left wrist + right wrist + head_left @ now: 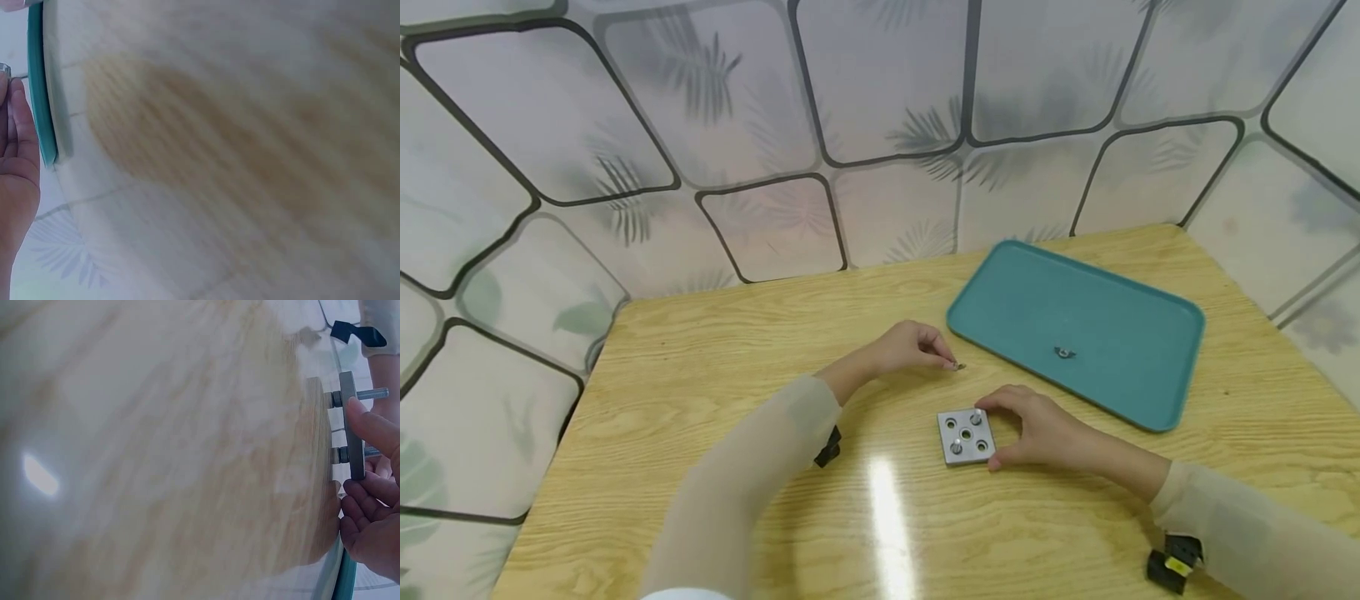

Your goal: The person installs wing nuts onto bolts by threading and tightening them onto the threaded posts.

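A square metal plate [966, 436] with several holes lies over the wooden table, and two bolts [957, 447] stand up through it. In the right wrist view the bolt heads show below the plate [352, 425]. My right hand [1033, 425] grips the plate by its right side between thumb and fingers. Left of the tray, my left hand [910, 348] pinches a small metal piece [958, 366] that looks like a wing nut, mostly hidden by the fingertips. Another wing nut [1064, 352] lies on the teal tray [1120, 321].
The wooden table [715, 400] meets a patterned curtain-like wall [895, 208] at the back and sides. The tray rests at the back right, beyond my right hand. Black camera straps [1172, 562] sit at both wrists.
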A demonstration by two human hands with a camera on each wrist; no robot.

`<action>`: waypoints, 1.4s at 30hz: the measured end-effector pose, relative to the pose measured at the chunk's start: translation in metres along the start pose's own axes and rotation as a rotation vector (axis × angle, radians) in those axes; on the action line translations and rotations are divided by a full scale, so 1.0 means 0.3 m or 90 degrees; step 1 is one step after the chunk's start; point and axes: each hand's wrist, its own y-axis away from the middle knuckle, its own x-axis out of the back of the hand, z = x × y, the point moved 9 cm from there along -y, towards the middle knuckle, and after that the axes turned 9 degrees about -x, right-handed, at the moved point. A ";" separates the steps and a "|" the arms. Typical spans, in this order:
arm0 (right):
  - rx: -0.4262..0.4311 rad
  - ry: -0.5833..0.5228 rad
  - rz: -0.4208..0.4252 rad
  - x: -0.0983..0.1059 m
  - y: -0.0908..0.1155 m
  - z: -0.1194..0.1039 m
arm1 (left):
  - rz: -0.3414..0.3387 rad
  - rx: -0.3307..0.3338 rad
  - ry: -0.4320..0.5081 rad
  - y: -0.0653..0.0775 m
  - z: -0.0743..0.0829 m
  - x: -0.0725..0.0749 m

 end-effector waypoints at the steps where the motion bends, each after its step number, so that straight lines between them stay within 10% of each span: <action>1: 0.002 0.001 0.001 0.001 0.000 -0.001 | -0.002 0.001 0.006 0.007 0.003 -0.003; 22: 0.016 0.004 0.012 0.002 -0.003 -0.001 | -0.028 -0.004 0.083 0.114 0.052 -0.093; 42: 0.005 -0.006 0.013 -0.005 -0.008 0.012 | -0.034 -0.045 0.103 0.099 0.133 -0.151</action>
